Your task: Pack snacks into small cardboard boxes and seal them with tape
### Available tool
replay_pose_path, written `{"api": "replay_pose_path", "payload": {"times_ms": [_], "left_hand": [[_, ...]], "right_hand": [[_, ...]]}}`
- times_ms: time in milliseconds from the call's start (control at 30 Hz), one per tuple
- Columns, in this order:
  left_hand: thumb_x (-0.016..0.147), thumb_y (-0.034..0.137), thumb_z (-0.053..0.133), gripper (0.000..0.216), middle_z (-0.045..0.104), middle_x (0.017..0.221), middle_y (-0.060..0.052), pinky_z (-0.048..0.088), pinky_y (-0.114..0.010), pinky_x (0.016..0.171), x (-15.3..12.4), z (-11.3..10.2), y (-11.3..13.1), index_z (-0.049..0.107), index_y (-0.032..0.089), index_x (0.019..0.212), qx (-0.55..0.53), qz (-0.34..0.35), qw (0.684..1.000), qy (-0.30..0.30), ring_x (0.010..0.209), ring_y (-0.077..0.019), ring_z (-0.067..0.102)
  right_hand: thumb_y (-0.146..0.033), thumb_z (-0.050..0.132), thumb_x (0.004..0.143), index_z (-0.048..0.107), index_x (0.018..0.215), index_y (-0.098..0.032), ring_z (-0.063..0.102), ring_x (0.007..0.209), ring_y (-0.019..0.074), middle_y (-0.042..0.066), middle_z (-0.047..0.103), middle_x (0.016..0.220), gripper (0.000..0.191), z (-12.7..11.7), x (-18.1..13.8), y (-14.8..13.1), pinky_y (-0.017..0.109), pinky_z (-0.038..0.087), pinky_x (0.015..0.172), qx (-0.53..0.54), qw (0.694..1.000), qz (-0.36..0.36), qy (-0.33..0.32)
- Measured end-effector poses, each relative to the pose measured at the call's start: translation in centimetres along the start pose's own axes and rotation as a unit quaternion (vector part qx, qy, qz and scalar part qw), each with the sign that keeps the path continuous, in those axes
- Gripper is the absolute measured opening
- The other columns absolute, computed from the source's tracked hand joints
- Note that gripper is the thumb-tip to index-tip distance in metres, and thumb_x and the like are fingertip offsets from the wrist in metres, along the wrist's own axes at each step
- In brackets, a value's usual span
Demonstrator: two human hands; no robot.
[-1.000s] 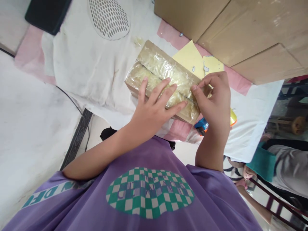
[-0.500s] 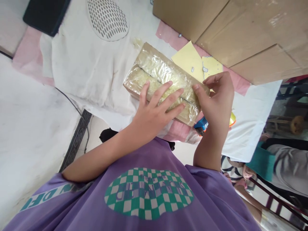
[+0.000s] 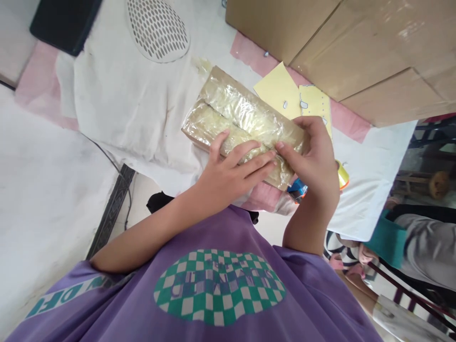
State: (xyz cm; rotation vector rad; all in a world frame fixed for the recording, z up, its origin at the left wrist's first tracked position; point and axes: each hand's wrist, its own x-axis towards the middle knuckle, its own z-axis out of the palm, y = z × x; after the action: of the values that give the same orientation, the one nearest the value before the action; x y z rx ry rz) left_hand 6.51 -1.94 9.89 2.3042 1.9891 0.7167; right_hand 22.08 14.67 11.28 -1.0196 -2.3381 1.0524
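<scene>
A long cardboard box (image 3: 245,102) with clear, yellowish packing tape over its top seam lies tilted across the table. My left hand (image 3: 233,164) rests on its near side, fingers stretched over the taped top. At the box's right end is my right hand (image 3: 313,154), its thumb pressing on the top near the seam and its fingers curled over the far edge. Just behind the right wrist, a tape dispenser with a blue part (image 3: 297,186) and a yellow roll (image 3: 342,175) is partly hidden.
Yellow sheets (image 3: 280,88) lie beyond the box. Large cardboard cartons (image 3: 342,52) stand at the back right. A perforated white chair back (image 3: 158,31) and a dark device (image 3: 66,23) are at the back left. Another person's grey sleeve (image 3: 427,247) shows at right.
My right hand has shifted left and its thumb has moved inward along the box top towards the seam. My left fingers have drawn closer together. The box stays almost in place.
</scene>
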Motion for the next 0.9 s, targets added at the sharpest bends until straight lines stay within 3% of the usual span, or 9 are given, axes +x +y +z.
{"api": "replay_pose_path", "payload": {"times_ms": [133, 267, 433, 600, 733, 900], "left_hand": [[0.101, 0.020, 0.053, 0.038, 0.060, 0.148, 0.005, 0.019, -0.064, 0.127, 0.0, 0.1, -0.1, 0.059, 0.035, 0.135, -0.032, 0.002, 0.999, 0.007, 0.138, -0.0257, 0.053], [0.101, 0.018, 0.054, 0.035, 0.060, 0.147, 0.009, 0.017, -0.060, 0.129, -0.1, 0.4, -0.3, 0.062, 0.033, 0.131, 0.020, 0.024, 0.999, 0.039, 0.131, -0.0209, 0.057], [0.098, 0.018, 0.060, 0.031, 0.064, 0.142, 0.013, 0.024, -0.047, 0.128, -0.2, 0.7, -0.8, 0.066, 0.032, 0.126, 0.049, 0.052, 0.994, 0.082, 0.121, -0.0169, 0.058], [0.097, 0.019, 0.063, 0.031, 0.069, 0.136, 0.008, 0.022, -0.044, 0.125, -0.4, 2.0, -0.8, 0.068, 0.032, 0.125, 0.048, 0.053, 0.990, 0.118, 0.114, -0.0170, 0.059], [0.095, 0.016, 0.065, 0.036, 0.072, 0.130, 0.005, 0.019, -0.044, 0.125, -1.0, 2.9, -0.6, 0.067, 0.028, 0.129, 0.053, 0.055, 0.989, 0.130, 0.116, -0.0181, 0.056], [0.090, 0.012, 0.069, 0.040, 0.076, 0.123, 0.002, 0.022, -0.045, 0.123, -1.9, 3.4, -0.4, 0.068, 0.029, 0.126, 0.018, 0.058, 0.986, 0.158, 0.119, -0.0203, 0.055]], "right_hand": [[-0.059, 0.070, 0.085, 0.058, 0.107, -0.036, 0.058, 0.103, 0.0301, 0.004, 0.066, 0.110, 0.034, 0.2, 0.2, 0.6, 0.050, 0.050, 0.091, -0.002, 1.000, 0.016, 0.012], [-0.057, 0.070, 0.086, 0.059, 0.103, -0.034, 0.060, 0.097, 0.0276, 0.003, 0.067, 0.105, 0.031, 0.7, 0.4, 1.2, 0.048, 0.052, 0.088, 0.020, 0.998, 0.035, 0.055], [-0.052, 0.070, 0.087, 0.061, 0.100, -0.026, 0.062, 0.084, 0.0202, 0.000, 0.063, 0.090, 0.030, 1.7, 1.0, 2.2, 0.038, 0.053, 0.077, 0.080, 0.988, 0.063, 0.115], [-0.048, 0.064, 0.091, 0.062, 0.094, -0.024, 0.058, 0.074, 0.0158, -0.001, 0.061, 0.081, 0.025, 2.5, 1.2, 2.9, 0.031, 0.050, 0.070, 0.132, 0.971, 0.090, 0.178], [-0.045, 0.060, 0.094, 0.063, 0.101, -0.022, 0.063, 0.089, 0.0173, 0.002, 0.066, 0.094, 0.024, 2.6, -0.6, 2.8, 0.032, 0.052, 0.081, 0.190, 0.952, 0.097, 0.218], [-0.041, 0.064, 0.093, 0.062, 0.104, -0.023, 0.068, 0.098, 0.0208, 0.005, 0.068, 0.101, 0.021, 1.9, -5.9, 3.5, 0.038, 0.055, 0.087, 0.245, 0.920, 0.076, 0.295]]}}
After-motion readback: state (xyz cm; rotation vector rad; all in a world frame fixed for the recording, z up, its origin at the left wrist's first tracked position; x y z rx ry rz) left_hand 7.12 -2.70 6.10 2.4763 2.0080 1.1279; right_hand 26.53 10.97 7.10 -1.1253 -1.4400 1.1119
